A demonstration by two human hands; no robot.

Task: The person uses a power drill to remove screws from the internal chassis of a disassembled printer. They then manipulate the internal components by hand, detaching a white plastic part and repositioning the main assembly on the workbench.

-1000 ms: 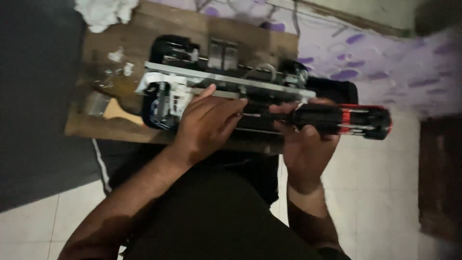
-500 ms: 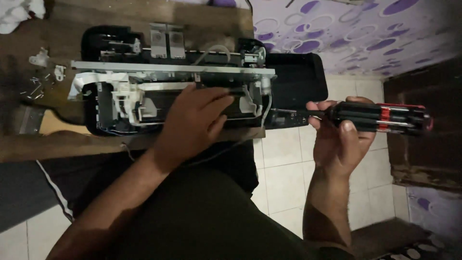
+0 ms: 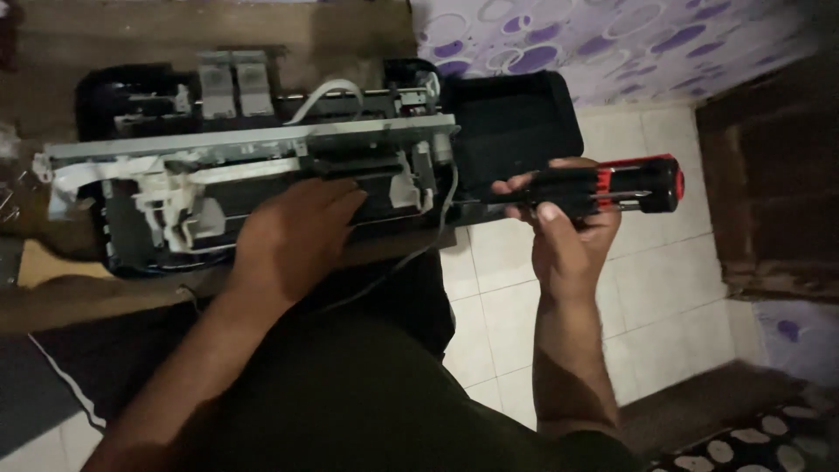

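I am pressing my left hand (image 3: 293, 240) flat, fingers spread a little, on the near edge of the opened black printer chassis with its grey metal rail and white plastic parts (image 3: 262, 188); the hand is gripping nothing, only bearing down. The chassis is lying across the brown wooden board (image 3: 218, 35), with its right end overhanging the pale tiled floor (image 3: 664, 288). My right hand (image 3: 568, 236) is closing around the black-and-red multi-bit screwdriver with the thick handle (image 3: 603, 188), holding it level beside the printer's right end.

I am judging the chassis to be fairly heavy and stiff along the metal rail, but fragile elsewhere: the white plastic levers and the pale flat ribbon cable (image 3: 323, 96) look easy to snap or pull. The rail or the black outer frame seems the safest place to take hold. The thin grey wire (image 3: 419, 253) hanging off the front could snag. The screwdriver's chunky handle should grip well.

The tip of the screwdriver is disappearing into dark shadow against the black casing, so I cannot tell whether it is touching a screw. The left edge of the board is cut off, and small pale bits there are too blurred to name.
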